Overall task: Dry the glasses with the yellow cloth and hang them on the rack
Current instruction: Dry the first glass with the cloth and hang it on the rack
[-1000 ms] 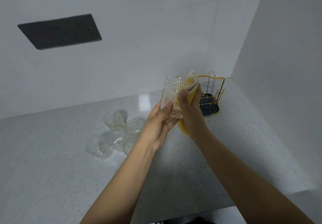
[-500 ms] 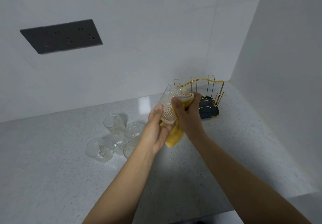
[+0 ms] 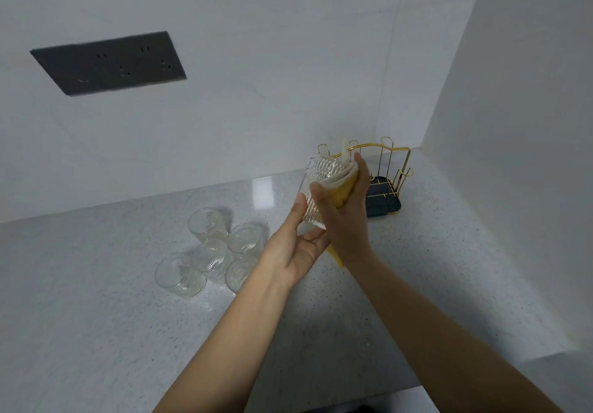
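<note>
A ribbed clear glass [image 3: 321, 184] is held in the air above the counter, tilted with its mouth up and to the right. My left hand [image 3: 298, 245] cups its base from below. My right hand [image 3: 345, 213] grips the yellow cloth [image 3: 345, 184], which is stuffed into the mouth of the glass and hangs down behind my wrist. Several more clear glasses [image 3: 211, 249] stand grouped on the counter to the left. The gold wire rack [image 3: 390, 175] on a dark tray stands in the back right corner, with nothing hanging on it.
The speckled grey counter [image 3: 433, 271] runs to white walls at the back and right. A dark socket panel [image 3: 109, 62] is set in the back wall. The counter's front edge lies at the lower right.
The glass has been turned in my hands and the cloth pushed further into its mouth. My left hand has slid lower, under the base.
</note>
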